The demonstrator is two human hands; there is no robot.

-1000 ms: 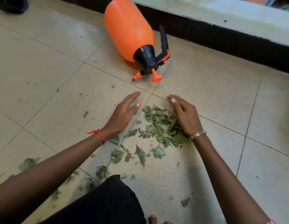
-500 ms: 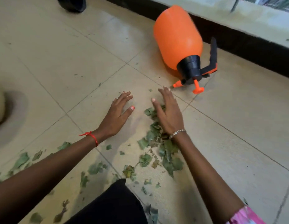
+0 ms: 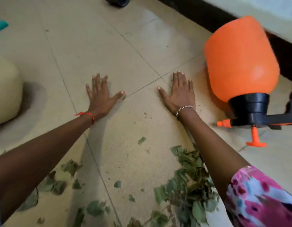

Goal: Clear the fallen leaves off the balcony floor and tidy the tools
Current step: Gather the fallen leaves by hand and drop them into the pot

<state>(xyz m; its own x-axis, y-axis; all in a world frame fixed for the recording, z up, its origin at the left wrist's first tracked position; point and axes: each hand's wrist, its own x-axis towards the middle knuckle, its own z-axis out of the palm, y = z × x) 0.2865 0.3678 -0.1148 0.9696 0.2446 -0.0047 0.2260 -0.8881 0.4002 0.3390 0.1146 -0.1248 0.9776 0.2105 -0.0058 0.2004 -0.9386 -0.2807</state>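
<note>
1. Your left hand point(image 3: 100, 94) and right hand point(image 3: 179, 94) lie flat on the tiled floor point(image 3: 109, 46), fingers straight, holding nothing, with bare tile between them.
2. The leaves point(image 3: 187, 185) lie nearer your body, heaped under your right forearm and scattered under the left.
3. The orange sprayer point(image 3: 240, 63) lies tipped just beside your right hand; a cream rounded object point(image 3: 6, 89) bounds the left.
4. The tiles are matte, speckled beige; the leaves are crumpled green; the sprayer's tank is smooth plastic.
</note>
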